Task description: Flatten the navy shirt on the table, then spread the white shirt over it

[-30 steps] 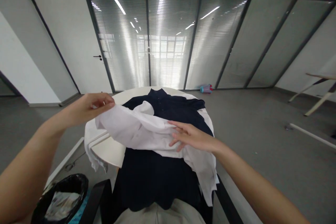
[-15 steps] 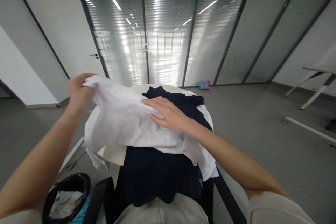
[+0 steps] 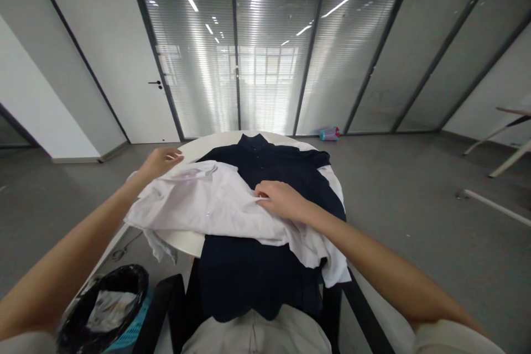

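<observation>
White shirt (image 3: 207, 207) crumpled across round table (image 3: 182, 240), overlapping dark shirt (image 3: 265, 177) spread beneath, hem of that one hanging off at 6 o'clock. Left hand (image 3: 160, 161) at shirt's 10 o'clock edge, fingers loosely spread, touching cloth. Right hand (image 3: 280, 200) at 3 o'clock, fingers curled, pinching a fold. Bin (image 3: 103, 310) at 7 o'clock, black-lined, holding crumpled wrapping. Bottle (image 3: 329, 134) on floor at 1 o'clock, well apart.
</observation>
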The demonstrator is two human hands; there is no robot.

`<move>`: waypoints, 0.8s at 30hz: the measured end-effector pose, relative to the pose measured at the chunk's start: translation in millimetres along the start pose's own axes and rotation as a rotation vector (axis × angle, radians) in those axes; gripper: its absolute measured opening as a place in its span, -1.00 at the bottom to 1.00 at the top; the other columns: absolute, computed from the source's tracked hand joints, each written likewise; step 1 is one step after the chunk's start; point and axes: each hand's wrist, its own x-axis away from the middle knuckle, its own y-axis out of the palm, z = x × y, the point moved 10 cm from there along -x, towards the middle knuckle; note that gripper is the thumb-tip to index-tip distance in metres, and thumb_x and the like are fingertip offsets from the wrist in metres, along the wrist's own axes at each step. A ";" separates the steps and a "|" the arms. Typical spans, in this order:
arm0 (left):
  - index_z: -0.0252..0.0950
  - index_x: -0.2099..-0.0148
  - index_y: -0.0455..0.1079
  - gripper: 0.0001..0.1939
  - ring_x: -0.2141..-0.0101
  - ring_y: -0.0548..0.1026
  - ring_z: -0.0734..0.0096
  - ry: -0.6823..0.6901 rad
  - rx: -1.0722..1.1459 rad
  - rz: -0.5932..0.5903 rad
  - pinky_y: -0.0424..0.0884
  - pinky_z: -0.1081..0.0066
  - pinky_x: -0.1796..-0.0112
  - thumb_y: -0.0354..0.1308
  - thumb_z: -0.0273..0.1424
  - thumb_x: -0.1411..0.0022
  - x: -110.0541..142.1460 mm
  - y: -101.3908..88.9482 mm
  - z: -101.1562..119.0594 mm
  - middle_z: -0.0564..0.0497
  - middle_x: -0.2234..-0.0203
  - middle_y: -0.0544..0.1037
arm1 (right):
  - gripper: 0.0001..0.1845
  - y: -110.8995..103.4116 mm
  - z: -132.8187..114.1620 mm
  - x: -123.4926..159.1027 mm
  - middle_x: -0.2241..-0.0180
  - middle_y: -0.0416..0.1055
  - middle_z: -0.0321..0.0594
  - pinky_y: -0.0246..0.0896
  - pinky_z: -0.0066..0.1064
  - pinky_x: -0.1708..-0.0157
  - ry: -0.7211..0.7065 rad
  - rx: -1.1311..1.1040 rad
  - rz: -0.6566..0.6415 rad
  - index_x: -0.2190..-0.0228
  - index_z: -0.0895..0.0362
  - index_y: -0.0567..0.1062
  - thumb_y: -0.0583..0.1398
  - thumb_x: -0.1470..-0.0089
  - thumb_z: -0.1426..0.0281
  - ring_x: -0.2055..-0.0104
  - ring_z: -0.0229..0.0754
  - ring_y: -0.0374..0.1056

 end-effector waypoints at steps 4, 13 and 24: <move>-0.25 -0.02 0.47 -0.40 0.39 0.54 0.30 0.241 0.048 -0.389 0.42 0.36 0.33 0.09 0.11 -0.18 33.3 77.1 103.5 -0.06 0.26 0.57 | -0.77 14.8 -83.1 22.3 0.16 0.53 -0.16 0.24 -0.38 0.07 -0.379 -0.363 -0.238 0.11 0.14 0.56 0.25 -0.17 0.42 0.11 -0.18 0.42; -0.26 -0.19 0.37 -0.36 0.11 0.53 0.00 0.261 -0.415 -0.206 0.42 0.22 0.17 0.09 0.05 -0.24 32.6 131.6 111.7 -0.25 -0.02 0.43 | -0.69 1.4 -61.1 11.3 0.17 0.57 -0.19 0.31 -0.42 0.18 -0.228 -0.604 -0.208 0.06 0.12 0.57 0.19 -0.24 0.24 0.16 -0.19 0.47; -0.42 0.18 0.51 -0.50 0.33 0.53 0.37 0.345 -0.105 -0.239 0.42 0.33 0.19 0.06 -0.03 -0.30 -48.5 126.7 100.3 -0.01 0.35 0.58 | -0.42 53.4 57.1 -0.6 0.37 0.56 -0.14 0.25 -0.41 0.29 0.330 -0.750 -0.299 0.40 0.21 0.66 0.28 -0.02 -0.10 0.31 -0.18 0.41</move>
